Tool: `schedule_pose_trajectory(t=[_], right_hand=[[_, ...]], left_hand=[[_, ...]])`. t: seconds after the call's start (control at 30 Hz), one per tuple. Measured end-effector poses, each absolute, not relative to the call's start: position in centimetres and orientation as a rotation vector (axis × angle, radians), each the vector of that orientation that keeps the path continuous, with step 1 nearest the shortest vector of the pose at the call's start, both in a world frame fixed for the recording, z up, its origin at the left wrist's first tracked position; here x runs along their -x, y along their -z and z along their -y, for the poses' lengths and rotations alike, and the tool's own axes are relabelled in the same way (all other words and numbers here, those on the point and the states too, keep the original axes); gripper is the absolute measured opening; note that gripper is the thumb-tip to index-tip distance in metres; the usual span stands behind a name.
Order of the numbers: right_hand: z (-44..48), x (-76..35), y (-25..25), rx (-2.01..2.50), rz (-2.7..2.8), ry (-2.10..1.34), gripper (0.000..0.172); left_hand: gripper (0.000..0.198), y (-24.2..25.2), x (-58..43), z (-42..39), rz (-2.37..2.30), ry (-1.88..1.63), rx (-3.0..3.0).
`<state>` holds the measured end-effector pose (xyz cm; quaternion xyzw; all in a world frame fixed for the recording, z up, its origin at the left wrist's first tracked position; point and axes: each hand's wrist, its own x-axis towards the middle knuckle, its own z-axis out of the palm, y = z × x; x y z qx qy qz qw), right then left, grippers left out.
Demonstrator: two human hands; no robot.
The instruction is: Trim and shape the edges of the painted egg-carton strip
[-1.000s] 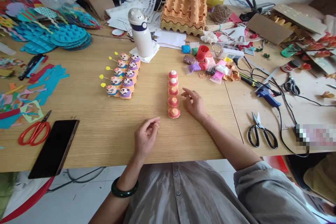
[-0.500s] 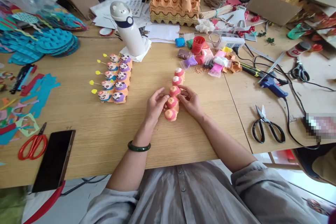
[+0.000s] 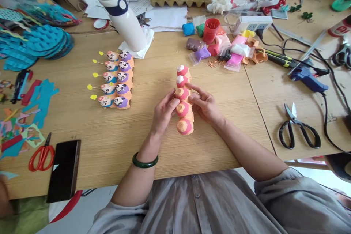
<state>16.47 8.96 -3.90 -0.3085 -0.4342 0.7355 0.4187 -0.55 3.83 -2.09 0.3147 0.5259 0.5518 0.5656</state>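
Between my two hands is an orange egg-carton strip (image 3: 183,110) with a row of bumps coated in pink clay; the two farthest bumps have white clay tops. My left hand (image 3: 163,112) grips its left edge with thumb and fingers. On the opposite edge, the thumb and forefinger of my right hand (image 3: 206,103) close on the strip near its middle. To the left stands a finished-looking egg-carton piece (image 3: 131,82) bearing painted animal faces in two rows, some with yellow-tipped sticks.
Clay packets (image 3: 202,55) and a red cup (image 3: 211,31) lie beyond my right hand. Black-handled scissors (image 3: 298,128) and a blue glue gun (image 3: 309,78) are at right. A white bottle (image 3: 124,22) stands at back left; a phone (image 3: 63,171) and red scissors (image 3: 41,157) lie near left.
The pink strip now appears larger and straighter, seemingly raised toward me, with both hands still on it. My view has shifted down and closer, and a person's arm shows at the lower left.
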Motion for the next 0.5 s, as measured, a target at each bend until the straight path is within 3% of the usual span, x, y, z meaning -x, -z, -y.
schedule_pose_trajectory(t=[0.17,0.37,0.5], right_hand=[[-8.3,-16.0,3.5,0.750,0.956,-1.890,0.053],[-8.2,-15.8,4.0,0.744,0.984,-1.873,0.056],[-8.1,-15.8,3.7,0.756,1.024,-1.887,0.057]], left_hand=[[0.045,1.4,1.1,-3.7,-1.236,-1.223,-0.804],[0.068,1.6,2.4,-3.9,-1.329,-1.285,-1.021],[0.071,1.5,3.0,-4.1,-1.322,-1.267,-1.073]])
